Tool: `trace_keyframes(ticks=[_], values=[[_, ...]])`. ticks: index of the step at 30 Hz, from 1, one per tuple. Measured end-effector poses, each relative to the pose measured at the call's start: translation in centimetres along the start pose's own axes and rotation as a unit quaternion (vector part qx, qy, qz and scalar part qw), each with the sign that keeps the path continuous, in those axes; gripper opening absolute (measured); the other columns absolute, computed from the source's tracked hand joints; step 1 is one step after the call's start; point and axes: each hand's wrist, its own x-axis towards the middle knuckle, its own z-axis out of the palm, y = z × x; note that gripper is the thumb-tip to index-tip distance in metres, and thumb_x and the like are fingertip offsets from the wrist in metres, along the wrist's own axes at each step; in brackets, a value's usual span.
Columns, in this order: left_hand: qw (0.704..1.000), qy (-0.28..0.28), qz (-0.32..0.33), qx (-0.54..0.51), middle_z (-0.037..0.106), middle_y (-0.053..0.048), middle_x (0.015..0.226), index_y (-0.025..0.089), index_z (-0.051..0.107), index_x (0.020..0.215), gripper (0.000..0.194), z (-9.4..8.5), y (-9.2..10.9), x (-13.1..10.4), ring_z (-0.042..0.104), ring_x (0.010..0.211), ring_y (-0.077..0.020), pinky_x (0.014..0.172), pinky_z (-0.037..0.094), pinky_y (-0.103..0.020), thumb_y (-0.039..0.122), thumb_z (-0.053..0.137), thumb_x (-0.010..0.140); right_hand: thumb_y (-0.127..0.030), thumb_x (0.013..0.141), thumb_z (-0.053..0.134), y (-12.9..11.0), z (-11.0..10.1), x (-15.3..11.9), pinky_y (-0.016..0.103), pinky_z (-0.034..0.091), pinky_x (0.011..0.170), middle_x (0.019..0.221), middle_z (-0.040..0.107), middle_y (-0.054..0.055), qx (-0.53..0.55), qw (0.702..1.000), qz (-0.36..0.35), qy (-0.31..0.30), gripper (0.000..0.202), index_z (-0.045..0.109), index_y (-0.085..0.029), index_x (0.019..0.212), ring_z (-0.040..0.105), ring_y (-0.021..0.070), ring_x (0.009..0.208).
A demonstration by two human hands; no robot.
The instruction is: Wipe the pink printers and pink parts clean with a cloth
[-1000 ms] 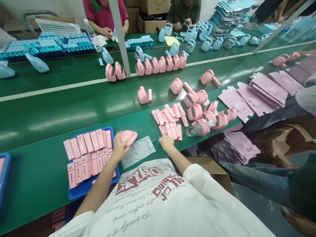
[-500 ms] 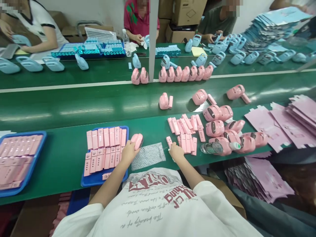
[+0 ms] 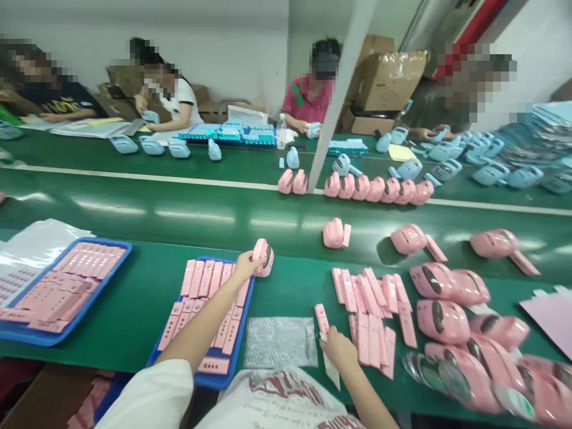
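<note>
My left hand (image 3: 248, 264) is closed around the handle of a pink rounded device (image 3: 263, 257) with a dark panel, raised above the bench past a blue tray's corner. In my right hand (image 3: 339, 350) is a slim pink stick (image 3: 321, 318), its upper end showing; a white strip (image 3: 329, 364) hangs below the fingers. Between the hands a sheet of bubble wrap (image 3: 281, 342) lies flat on the bench. Left of it, the blue tray (image 3: 248, 310) bears rows of pink sticks with small buttons, partly hidden by my left arm. Loose pink sticks (image 3: 369, 338) lie right of my right hand.
Several pink devices (image 3: 442, 322) crowd the right, with a clear plastic bottle (image 3: 435, 374) lying against them. Another blue tray (image 3: 127, 249) of sticks stands far left. Beyond the green belt (image 3: 214, 214), co-workers sit behind blue devices (image 3: 152, 145). A pale post (image 3: 333, 101) rises there.
My left hand has carried the pink device forward, away from the bubble wrap, and it now stands more upright. My right hand still holds the stick. The view has tilted up and turned left.
</note>
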Motion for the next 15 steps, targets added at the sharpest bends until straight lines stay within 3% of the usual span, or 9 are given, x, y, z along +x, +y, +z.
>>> trace_keyframes(ticks=[5, 9, 13, 15], values=[[0.994, 0.073, -0.029, 0.071, 0.065, -0.008, 0.095, 0.011, 0.064, 0.092, 0.023, -1.2, 1.3, 7.0, 0.061, 0.089, -0.0198, 0.081, 0.049, -0.035, 0.031, 0.064, 0.08, -0.03, 0.09, 0.047, 0.3, 1.6, 3.1, 0.037, 0.052, 0.073, 0.098, 0.071, 0.018, 0.055, 0.998, -0.012, 0.03, 0.02, 0.051, -0.015, 0.102, 0.071, 0.0293, 0.09], [0.984, 0.111, -0.071, 0.118, 0.059, -0.009, 0.116, 0.015, 0.057, 0.114, 0.032, -2.2, 0.3, 9.4, 0.059, 0.102, -0.0211, 0.087, 0.05, -0.042, 0.033, 0.058, 0.087, -0.031, 0.087, 0.049, -0.1, 2.0, 6.6, 0.034, 0.051, 0.068, 0.085, 0.072, 0.014, 0.101, 0.991, -0.043, 0.074, 0.014, 0.049, -0.019, 0.095, 0.073, 0.0266, 0.078], [0.981, 0.103, -0.078, 0.146, 0.057, -0.01, 0.119, 0.016, 0.056, 0.118, 0.035, -2.6, -0.4, 9.6, 0.059, 0.102, -0.0212, 0.086, 0.051, -0.042, 0.034, 0.058, 0.088, -0.034, 0.088, 0.047, -4.3, -2.1, 10.0, 0.035, 0.051, 0.07, 0.089, 0.072, 0.016, 0.132, 0.986, -0.075, 0.07, 0.024, 0.053, -0.016, 0.102, 0.072, 0.0276, 0.081], [0.981, 0.095, -0.074, 0.154, 0.057, -0.01, 0.12, 0.016, 0.056, 0.118, 0.035, -2.8, -0.4, 9.4, 0.059, 0.101, -0.0209, 0.085, 0.052, -0.042, 0.034, 0.058, 0.088, -0.032, 0.087, 0.047, -7.6, -4.9, 11.3, 0.033, 0.051, 0.078, 0.101, 0.071, 0.015, 0.225, 0.964, -0.117, 0.077, 0.031, 0.053, -0.016, 0.113, 0.07, 0.0251, 0.093]])
